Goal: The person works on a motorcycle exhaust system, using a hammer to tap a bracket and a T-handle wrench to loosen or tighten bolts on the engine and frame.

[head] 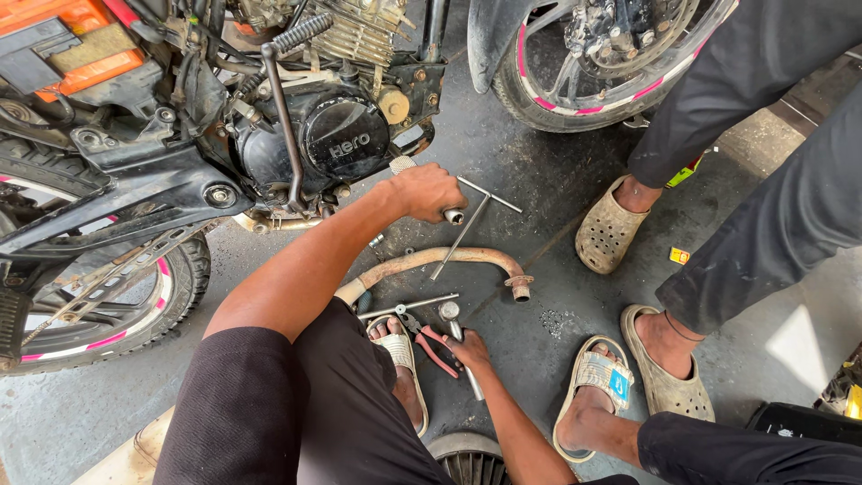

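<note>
My left hand point(426, 191) is closed around a short tool with a silver tip point(453, 216), held just below the motorcycle's black engine cover point(346, 139). My right hand point(467, 350) rests on the floor, its fingers on the handle of a steel ratchet wrench point(452, 316). Red-handled pliers point(429, 343) lie right beside that hand. A T-handle wrench point(474, 218) lies on the floor next to my left hand. A rusty curved exhaust pipe point(449, 260) lies between my two hands.
The motorcycle's rear wheel point(135, 314) is at the left, and a second wheel point(575, 85) stands at the top. Another person in dark trousers and tan clogs point(606, 232) stands at the right. My sandalled feet point(400, 355) flank the tools on the dark, oily floor point(530, 171).
</note>
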